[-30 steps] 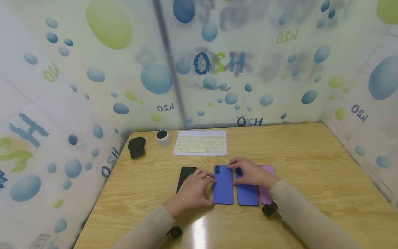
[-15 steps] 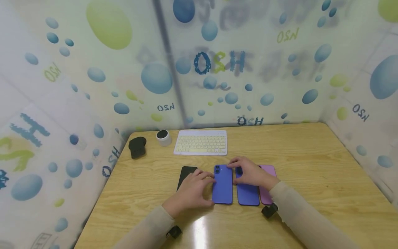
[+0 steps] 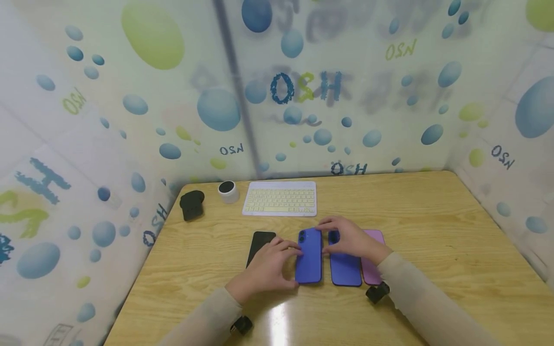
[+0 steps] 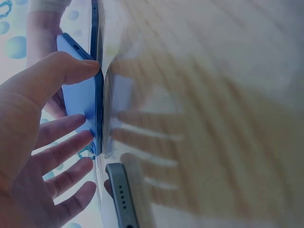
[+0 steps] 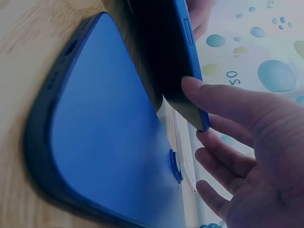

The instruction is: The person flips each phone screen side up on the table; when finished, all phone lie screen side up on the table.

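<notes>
A blue smartphone (image 3: 308,262) lies tilted between both hands in the head view, camera side up, its right long edge raised off the table. My left hand (image 3: 269,269) holds its left side, thumb by the lower corner and fingertips on the left edge. In the right wrist view my right hand (image 5: 266,137) pinches the raised upper corner; thumb and index finger meet the edge, other fingers spread loosely. Below that hand a second blue phone (image 3: 346,269) lies flat. A pink phone (image 3: 373,265) is partly covered by the right wrist. Under the left hand lies a black phone (image 3: 261,240), partly hidden.
Behind the phones, a white keyboard (image 3: 280,198) lies near the back edge of the wooden table (image 3: 433,250). Left of it stand a white cylinder with a black top (image 3: 228,191) and a black object (image 3: 192,205). Patterned cloth walls (image 3: 368,110) surround the table.
The first blue phone has tipped: its right edge has risen and it looks narrower. My right hand still holds its upper corner. Both hands have barely moved.
</notes>
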`<action>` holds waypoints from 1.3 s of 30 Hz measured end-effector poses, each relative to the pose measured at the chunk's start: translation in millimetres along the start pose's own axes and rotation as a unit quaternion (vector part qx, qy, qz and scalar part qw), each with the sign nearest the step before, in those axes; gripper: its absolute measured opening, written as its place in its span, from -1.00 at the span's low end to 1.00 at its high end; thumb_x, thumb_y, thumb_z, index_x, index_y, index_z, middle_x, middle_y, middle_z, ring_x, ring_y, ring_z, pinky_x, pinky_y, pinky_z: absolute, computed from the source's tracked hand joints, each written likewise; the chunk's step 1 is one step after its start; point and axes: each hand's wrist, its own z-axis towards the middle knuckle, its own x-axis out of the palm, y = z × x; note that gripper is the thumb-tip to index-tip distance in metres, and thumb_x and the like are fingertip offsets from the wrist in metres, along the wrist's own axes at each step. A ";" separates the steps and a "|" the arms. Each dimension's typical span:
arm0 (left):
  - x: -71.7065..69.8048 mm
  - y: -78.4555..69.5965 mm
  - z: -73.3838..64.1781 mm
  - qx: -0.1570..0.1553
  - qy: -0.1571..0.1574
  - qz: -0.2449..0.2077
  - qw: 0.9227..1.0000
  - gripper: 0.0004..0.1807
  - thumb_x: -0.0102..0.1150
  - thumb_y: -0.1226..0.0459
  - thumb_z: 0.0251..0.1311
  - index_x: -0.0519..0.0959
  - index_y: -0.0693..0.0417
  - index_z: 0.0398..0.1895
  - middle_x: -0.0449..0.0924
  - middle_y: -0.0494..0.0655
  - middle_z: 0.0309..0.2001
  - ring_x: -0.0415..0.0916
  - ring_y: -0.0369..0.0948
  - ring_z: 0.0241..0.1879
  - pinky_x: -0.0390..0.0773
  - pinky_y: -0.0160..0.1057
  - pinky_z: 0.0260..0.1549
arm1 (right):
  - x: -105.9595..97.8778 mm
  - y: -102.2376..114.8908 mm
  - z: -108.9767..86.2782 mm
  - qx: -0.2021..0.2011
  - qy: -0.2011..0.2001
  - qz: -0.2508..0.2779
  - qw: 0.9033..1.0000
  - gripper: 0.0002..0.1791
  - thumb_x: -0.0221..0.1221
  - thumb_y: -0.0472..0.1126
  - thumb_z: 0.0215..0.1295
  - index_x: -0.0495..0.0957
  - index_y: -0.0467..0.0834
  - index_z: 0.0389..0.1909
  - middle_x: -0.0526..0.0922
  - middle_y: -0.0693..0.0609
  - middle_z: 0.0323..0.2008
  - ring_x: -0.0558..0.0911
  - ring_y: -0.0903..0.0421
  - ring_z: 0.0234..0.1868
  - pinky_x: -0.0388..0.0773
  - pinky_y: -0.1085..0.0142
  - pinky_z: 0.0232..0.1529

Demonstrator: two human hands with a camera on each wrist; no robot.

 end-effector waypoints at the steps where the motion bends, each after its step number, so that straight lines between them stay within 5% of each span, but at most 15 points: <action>1: 0.1 -0.3 -0.2 0.001 -0.001 -0.003 1.000 -0.24 0.48 -0.18 -0.08 0.63 -0.12 0.24 0.54 -0.30 0.32 0.40 -0.22 0.21 0.52 -0.19 0.16 | 0.0 0.3 0.0 0.000 -0.001 0.001 1.000 -0.33 0.55 -0.08 0.09 0.64 -0.06 0.27 0.58 -0.12 0.30 0.49 -0.22 0.38 0.39 -0.18 0.39; 12: 3.7 -4.7 -2.7 0.014 -0.024 -0.023 0.999 -0.18 0.54 -0.15 -0.13 0.57 -0.18 0.29 0.54 -0.31 0.34 0.42 -0.24 0.22 0.47 -0.18 0.27 | -1.4 6.5 -1.7 -0.018 -0.016 0.024 0.999 -0.31 0.53 -0.03 0.13 0.60 -0.05 0.31 0.56 -0.09 0.34 0.45 -0.22 0.42 0.37 -0.21 0.40; 25: 1.0 -7.8 -5.6 -0.006 -0.031 -0.075 0.997 -0.08 0.58 -0.11 -0.13 0.46 -0.22 0.40 0.52 -0.28 0.37 0.42 -0.27 0.25 0.47 -0.15 0.31 | -0.8 16.7 -0.2 -0.028 -0.028 0.011 0.999 -0.27 0.53 0.02 0.12 0.59 -0.08 0.32 0.55 -0.10 0.35 0.45 -0.22 0.43 0.40 -0.20 0.37; 39: -1.7 -7.8 -15.1 0.022 -0.108 -0.108 0.988 -0.17 0.60 -0.02 -0.11 0.52 -0.20 0.34 0.58 -0.33 0.30 0.43 -0.30 0.15 0.53 -0.22 0.13 | 3.0 25.4 6.6 -0.025 -0.041 0.022 0.999 -0.33 0.53 0.01 0.12 0.63 -0.05 0.28 0.57 -0.08 0.30 0.49 -0.17 0.38 0.44 -0.17 0.35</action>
